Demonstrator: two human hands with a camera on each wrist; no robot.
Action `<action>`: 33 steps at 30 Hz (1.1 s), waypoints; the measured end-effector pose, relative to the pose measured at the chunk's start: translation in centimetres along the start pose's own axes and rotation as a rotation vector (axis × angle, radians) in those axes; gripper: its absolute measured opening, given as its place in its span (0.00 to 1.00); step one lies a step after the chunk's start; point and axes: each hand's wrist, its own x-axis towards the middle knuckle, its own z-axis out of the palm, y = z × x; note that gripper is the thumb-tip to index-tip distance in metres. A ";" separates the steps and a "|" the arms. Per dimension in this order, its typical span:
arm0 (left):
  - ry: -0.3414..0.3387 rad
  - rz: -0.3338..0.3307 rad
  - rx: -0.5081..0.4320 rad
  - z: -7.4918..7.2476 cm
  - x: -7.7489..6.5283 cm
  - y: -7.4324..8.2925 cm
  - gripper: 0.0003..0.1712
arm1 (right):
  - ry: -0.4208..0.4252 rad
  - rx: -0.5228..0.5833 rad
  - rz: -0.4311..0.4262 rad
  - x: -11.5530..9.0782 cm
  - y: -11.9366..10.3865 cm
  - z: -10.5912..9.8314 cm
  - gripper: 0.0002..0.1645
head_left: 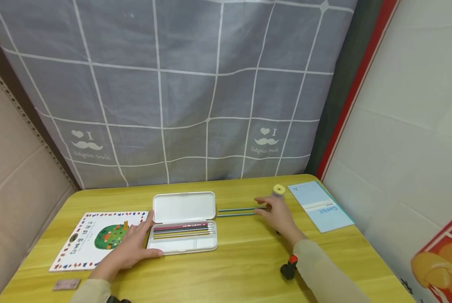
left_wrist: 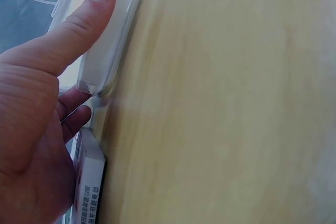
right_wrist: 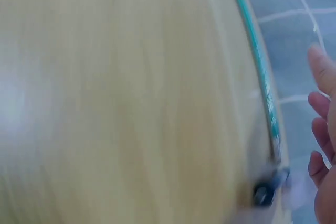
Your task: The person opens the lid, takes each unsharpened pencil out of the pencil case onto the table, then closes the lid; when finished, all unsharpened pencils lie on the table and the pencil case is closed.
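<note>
A white pencil case (head_left: 184,207) lies with its lid folded back, several pencils (head_left: 182,231) in its tray. My left hand (head_left: 132,246) spans the case's left end, thumb along the front edge and index finger up by the hinge. In the left wrist view the thumb (left_wrist: 84,27) overlaps the front wall of the case (left_wrist: 118,30). Right of the case, two teal pencils (head_left: 236,214) lie side by side on the table. My right hand (head_left: 279,214) is over their right ends, fingers loosely bent. The right wrist view shows a teal pencil (right_wrist: 254,51) apart from that hand (right_wrist: 323,114).
A small yellow-topped container (head_left: 279,190) stands just behind my right hand. A light blue notebook (head_left: 320,206) lies at the table's right. At the left are a flat white picture book (head_left: 81,240) and a pinkish eraser (head_left: 66,284). A grey curtain (head_left: 188,97) hangs behind the table.
</note>
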 end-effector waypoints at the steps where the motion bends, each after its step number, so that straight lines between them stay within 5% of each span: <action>1: 0.000 0.000 -0.003 0.0 0.0 0.0 0.79 | -0.003 0.031 -0.007 0.1 -0.4 0.1 0.27; 6: -0.004 -0.006 -0.007 -0.1 -0.2 -0.1 0.79 | -0.037 0.163 -0.024 0.3 -3.2 1.3 0.25; 16: -0.005 0.002 0.006 -0.2 -0.3 -0.1 0.78 | -0.200 0.214 -0.113 0.3 -7.9 5.4 0.20; 25: -0.021 -0.026 -0.005 0.1 -0.3 0.1 0.77 | -0.317 0.163 -0.068 -0.4 -9.7 8.4 0.17; 33: -0.027 -0.037 -0.014 -0.1 -0.2 0.1 0.77 | -0.311 0.075 -0.119 -0.4 -10.5 9.1 0.16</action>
